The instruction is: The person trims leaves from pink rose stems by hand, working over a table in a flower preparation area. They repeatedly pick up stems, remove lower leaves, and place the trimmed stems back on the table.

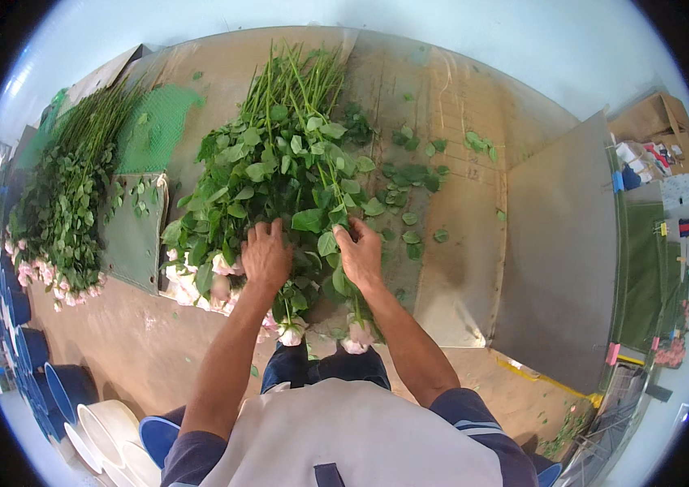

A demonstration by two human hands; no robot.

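Observation:
A pile of leafy cut roses (259, 158) lies on the worktable before me, stems pointing away and pale pink blooms (195, 283) towards my body. My left hand (267, 255) rests among the foliage on the pile's near side; its fingertips are partly hidden by leaves, so a grip cannot be made out. My right hand (357, 251) has thumb and fingers closed on the leafy stem of one rose, whose pink bloom (357, 336) hangs near the table's front edge. Loose rose leaves (411, 176) are scattered to the right of the pile.
Another heap of pink roses (70, 225) lies at the left, beside green netting (158, 131). Blue buckets (70, 389) and white buckets (107, 426) stand at the lower left. A grey panel (554, 255) borders the table at the right, with a cardboard box (655, 125) beyond.

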